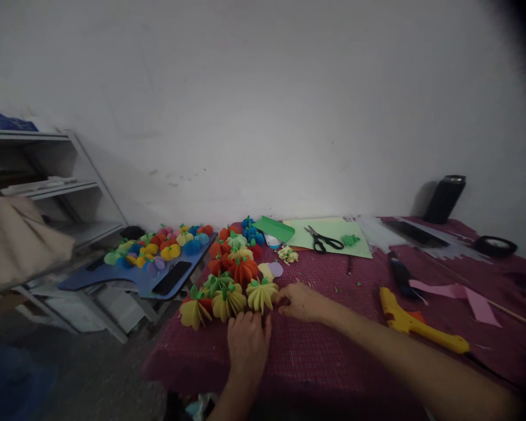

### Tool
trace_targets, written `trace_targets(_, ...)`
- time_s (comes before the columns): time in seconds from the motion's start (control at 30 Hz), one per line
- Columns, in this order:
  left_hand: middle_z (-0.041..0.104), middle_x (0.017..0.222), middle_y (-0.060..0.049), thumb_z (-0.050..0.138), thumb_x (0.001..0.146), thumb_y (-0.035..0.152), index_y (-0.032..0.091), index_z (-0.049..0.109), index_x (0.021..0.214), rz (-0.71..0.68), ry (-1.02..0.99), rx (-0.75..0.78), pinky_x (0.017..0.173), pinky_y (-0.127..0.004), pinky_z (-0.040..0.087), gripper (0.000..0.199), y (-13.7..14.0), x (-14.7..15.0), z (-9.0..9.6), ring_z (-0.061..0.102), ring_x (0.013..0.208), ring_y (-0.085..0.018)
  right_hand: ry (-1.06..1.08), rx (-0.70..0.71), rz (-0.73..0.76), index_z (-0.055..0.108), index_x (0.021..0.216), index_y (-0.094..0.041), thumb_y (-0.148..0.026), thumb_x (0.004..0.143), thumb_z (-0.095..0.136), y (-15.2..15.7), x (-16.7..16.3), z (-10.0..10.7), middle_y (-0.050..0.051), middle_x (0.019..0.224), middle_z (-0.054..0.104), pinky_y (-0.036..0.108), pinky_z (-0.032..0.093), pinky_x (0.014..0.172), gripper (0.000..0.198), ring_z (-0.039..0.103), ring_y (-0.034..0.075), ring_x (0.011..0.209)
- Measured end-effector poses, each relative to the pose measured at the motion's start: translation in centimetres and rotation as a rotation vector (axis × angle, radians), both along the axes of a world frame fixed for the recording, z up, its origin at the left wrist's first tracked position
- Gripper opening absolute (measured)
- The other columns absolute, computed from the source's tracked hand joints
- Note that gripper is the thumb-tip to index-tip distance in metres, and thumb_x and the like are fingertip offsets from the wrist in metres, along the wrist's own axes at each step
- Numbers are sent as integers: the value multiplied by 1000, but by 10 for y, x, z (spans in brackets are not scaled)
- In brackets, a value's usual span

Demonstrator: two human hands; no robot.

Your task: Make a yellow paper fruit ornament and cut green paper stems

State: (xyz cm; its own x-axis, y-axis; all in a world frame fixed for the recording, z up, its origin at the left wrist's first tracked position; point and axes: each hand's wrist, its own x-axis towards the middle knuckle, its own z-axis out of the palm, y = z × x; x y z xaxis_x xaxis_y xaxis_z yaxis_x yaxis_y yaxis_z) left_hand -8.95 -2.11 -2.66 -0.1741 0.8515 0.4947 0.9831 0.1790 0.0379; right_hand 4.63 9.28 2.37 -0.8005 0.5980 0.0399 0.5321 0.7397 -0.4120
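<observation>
A pale yellow paper pumpkin (262,294) with a green top stands at the near right end of a cluster on the table. My right hand (301,302) is at its right side, fingers curled in against its edge. My left hand (248,339) lies palm down just in front, its fingers stretched toward the pumpkins and its thumb apart. Left of the pale one are a yellow paper pumpkin (228,303) and another yellow pumpkin (195,313) with red behind it. Orange paper pumpkins (244,270) and a green one (218,283) sit behind. My left fingertips are partly hidden.
Black scissors (322,240) lie on light green paper (359,234). To the right are a yellow glue gun (414,324), pink ribbon (460,292), black tape roll (494,246) and dark bottle (445,199). A blue side table (114,279) holds more paper pumpkins and a phone (172,277).
</observation>
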Motion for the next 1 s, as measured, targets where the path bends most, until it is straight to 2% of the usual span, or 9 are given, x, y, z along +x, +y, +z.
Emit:
trace_targets(0.17, 62, 69, -5, 43, 88, 28, 20, 65, 73, -16, -20, 19, 69, -37, 33, 28, -4, 3, 3, 55, 73, -23, 26, -14, 51, 72, 87, -26, -15, 68, 53, -4, -4, 3, -2, 76, 71, 19, 38, 57, 29, 62, 13, 66)
trace_targets(0.3, 61, 70, -6, 47, 84, 28, 20, 65, 74, -15, -25, 82, 70, -38, 35, 22, -12, -4, 17, 54, 75, -24, 64, 4, -48, 73, 82, -22, -16, 71, 51, 6, 1, 3, 1, 77, 72, 21, 39, 57, 25, 63, 15, 66)
trace_targets(0.37, 63, 82, -7, 49, 82, 23, 20, 65, 84, -12, -29, 127, 76, -40, 35, 17, -12, -13, 30, 53, 84, -25, 95, 14, -105, 72, 80, -20, -18, 72, 51, 11, 3, 4, 4, 76, 72, 22, 39, 56, 22, 63, 16, 66)
trace_targets(0.43, 62, 99, -8, 50, 81, 19, 19, 61, 103, -55, -28, 177, 84, -40, 33, 25, -6, -26, 45, 51, 95, -26, 142, 25, -139, 71, 83, -18, -20, 74, 51, 14, 3, 7, 5, 79, 72, 22, 40, 59, 22, 63, 16, 69)
trace_targets(0.53, 61, 107, -7, 51, 79, 14, 22, 53, 119, -178, 24, 92, 85, -40, 33, 41, 11, -44, 63, 49, 100, -25, 222, 45, -159, 70, 88, -18, -19, 76, 50, 15, -2, 11, 5, 84, 71, 22, 41, 62, 23, 62, 15, 71)
trace_targets(0.63, 61, 107, -7, 53, 80, 15, 23, 57, 113, -318, 73, -34, 87, -39, 32, 34, 31, -54, 73, 49, 101, -25, 283, 66, -163, 70, 87, -18, -17, 76, 50, 15, -9, 12, 5, 83, 70, 22, 41, 62, 22, 60, 15, 71)
trace_targets(0.73, 65, 97, -5, 56, 79, 16, 24, 62, 101, -381, 88, -82, 86, -37, 32, 24, 45, -56, 76, 52, 97, -23, 333, 79, -141, 69, 87, -18, -13, 76, 50, 16, -15, 10, 5, 86, 70, 23, 42, 66, 23, 60, 15, 74)
trace_targets(0.9, 66, 88, -2, 57, 79, 17, 24, 63, 93, -425, 76, -98, 84, -35, 32, 17, 52, -56, 77, 55, 90, -20, 355, 69, 5, 71, 82, -21, -5, 71, 50, 18, -19, 5, 1, 92, 70, 21, 42, 76, 29, 61, 14, 85)
trace_targets(1.0, 67, 85, -1, 56, 81, 20, 24, 64, 92, -421, 53, -87, 83, -34, 32, 14, 52, -56, 77, 56, 87, -19, 348, 67, 38, 71, 90, -21, -5, 71, 49, 20, -19, 3, 2, 95, 71, 22, 43, 75, 33, 61, 15, 85)
